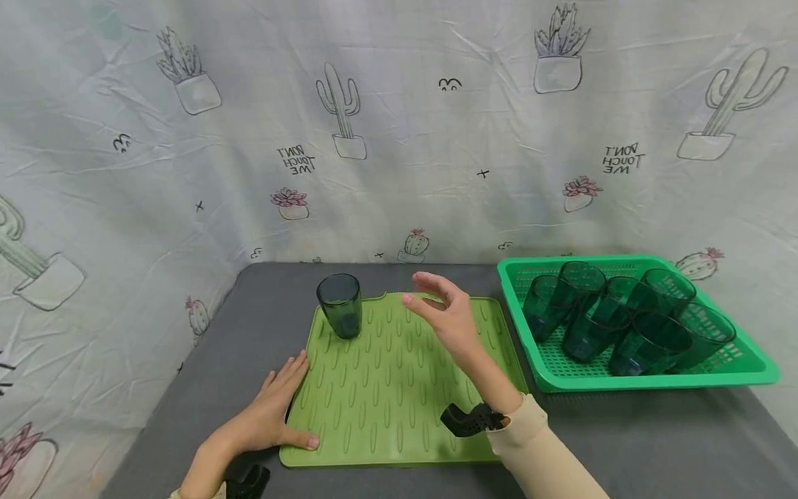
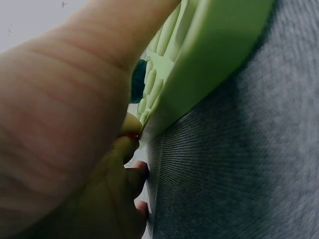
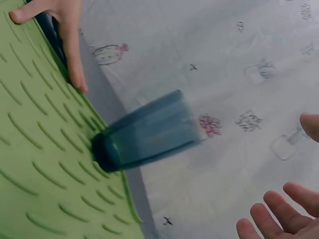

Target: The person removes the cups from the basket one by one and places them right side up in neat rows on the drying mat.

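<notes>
1. While your left hand (image 1: 274, 409) is lying flat on the near left corner of the green ribbed mat (image 1: 386, 409), fingers straight and gripping nothing, it is pinning that edge to the grey table (image 1: 623, 430).
2. Your right hand (image 1: 445, 315) is hovering over the middle of the mat with fingers spread and loose, holding nothing.
3. One dark tumbler (image 1: 340, 305) is standing upright at the mat's far left corner, well apart from both hands.
4. Judging by this, you are between placements, one glass set out.
5. The remaining tumblers (image 1: 623, 319) are lying crowded in the green basket (image 1: 754, 374) to your right; the next reach calls for singling one out cleanly.
</notes>
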